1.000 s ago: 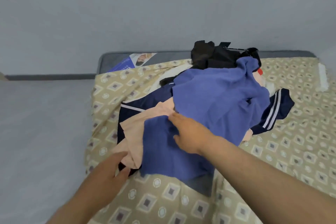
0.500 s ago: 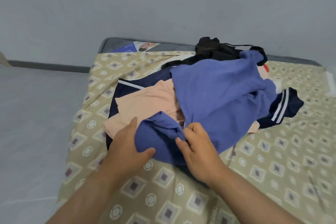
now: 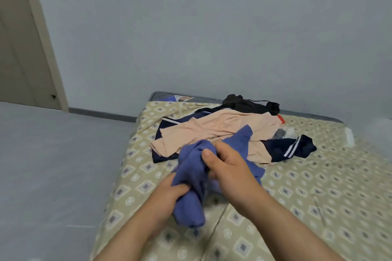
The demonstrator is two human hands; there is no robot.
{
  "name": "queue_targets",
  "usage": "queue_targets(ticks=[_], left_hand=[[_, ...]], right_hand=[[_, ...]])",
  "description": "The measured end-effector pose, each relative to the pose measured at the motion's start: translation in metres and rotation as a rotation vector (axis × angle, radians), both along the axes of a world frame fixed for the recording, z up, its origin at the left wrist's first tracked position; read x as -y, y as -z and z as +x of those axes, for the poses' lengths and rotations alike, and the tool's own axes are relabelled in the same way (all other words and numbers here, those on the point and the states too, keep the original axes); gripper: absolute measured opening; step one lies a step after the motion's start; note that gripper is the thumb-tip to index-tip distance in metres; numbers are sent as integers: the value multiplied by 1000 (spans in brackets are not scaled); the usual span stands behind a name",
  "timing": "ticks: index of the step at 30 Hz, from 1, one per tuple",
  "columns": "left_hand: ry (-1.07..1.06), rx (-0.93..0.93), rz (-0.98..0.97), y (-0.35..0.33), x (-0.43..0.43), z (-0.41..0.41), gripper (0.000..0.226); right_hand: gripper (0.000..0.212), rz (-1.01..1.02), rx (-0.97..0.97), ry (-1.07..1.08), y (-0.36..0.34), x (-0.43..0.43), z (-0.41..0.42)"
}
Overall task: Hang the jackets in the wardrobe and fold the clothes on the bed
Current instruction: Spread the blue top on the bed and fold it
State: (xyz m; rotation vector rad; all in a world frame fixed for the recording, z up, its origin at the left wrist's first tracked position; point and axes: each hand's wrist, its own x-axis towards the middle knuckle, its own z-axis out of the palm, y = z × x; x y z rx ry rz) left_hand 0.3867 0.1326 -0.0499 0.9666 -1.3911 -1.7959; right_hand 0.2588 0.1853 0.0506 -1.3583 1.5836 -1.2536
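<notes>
Blue garment [image 3: 192, 205] bunched, left hand [image 3: 169, 194] gripping low, right hand [image 3: 230, 168] gripping higher up

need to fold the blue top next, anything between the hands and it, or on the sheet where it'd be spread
Nothing visible. The left hand and the right hand both grip the bunched blue top. The patterned sheet nearer shows no other clothes; the peach garment and navy garment lie farther back.

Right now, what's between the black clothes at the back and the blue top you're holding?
In the head view, the peach garment lies spread between the black clothes and the blue top, over a navy striped garment.
</notes>
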Motion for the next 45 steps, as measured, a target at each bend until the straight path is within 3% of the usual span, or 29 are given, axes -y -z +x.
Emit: queue_targets(ticks=[2, 5, 9, 12, 16, 19, 23, 25, 27, 29, 31, 33, 35, 36, 38, 40, 42, 45], left_hand=[[-83, -328, 286, -21, -30, 23, 28], [-159, -528, 457, -38, -69, 64, 35], [-360, -674, 466, -37, -117, 108, 47], [-352, -817, 466, -39, -154, 129, 16], [-475, -924, 456, -13, -178, 158, 31], [-613, -968, 480, 23, -189, 182, 50], [-882, -655, 611, 72, -198, 197, 45], [-900, -428, 584, 84, -198, 191, 49], [-812, -137, 413, 91, -198, 182, 42], [-650, 293, 163, 100, -197, 169, 42], [-381, 621, -30, 119, -198, 157, 69], [-198, 858, -101, 137, -199, 148, 85], [-150, 1108, -248, 143, -196, 144, 75], [-178, 1168, -317, 144, -194, 144, 63], [-267, 1191, -355, 141, -189, 146, 32], [-335, 1195, -349, 136, -185, 146, 12], [-454, 1079, -271, 136, -182, 146, 16], [-671, 752, -131, 125, -176, 151, 18]], right_hand=[[15, 2, 189, -49, -15, -20, 10], [15, 30, 337, -64, -14, -54, 20], [19, 226, 18, -190, 45, -108, 35], [41, 366, -210, -353, 105, -146, 61], [23, 424, -581, -412, 172, -169, 76], [28, 436, -754, -356, 184, -170, 73], [27, 511, -783, -319, 192, -165, 63], [23, 549, -789, -308, 196, -163, 62], [46, 589, -784, -276, 197, -157, 59], [78, 679, -776, -200, 197, -150, 54], [87, 765, -774, -131, 201, -146, 49], [72, 781, -846, -112, 206, -143, 47], [26, 668, -890, -79, 211, -140, 46], [12, 608, -858, -62, 211, -140, 47], [18, 518, -724, -58, 211, -137, 49], [28, 451, -466, -53, 208, -135, 53], [36, 377, -230, -17, 204, -134, 54], [27, 297, -186, 39, 203, -132, 50]])
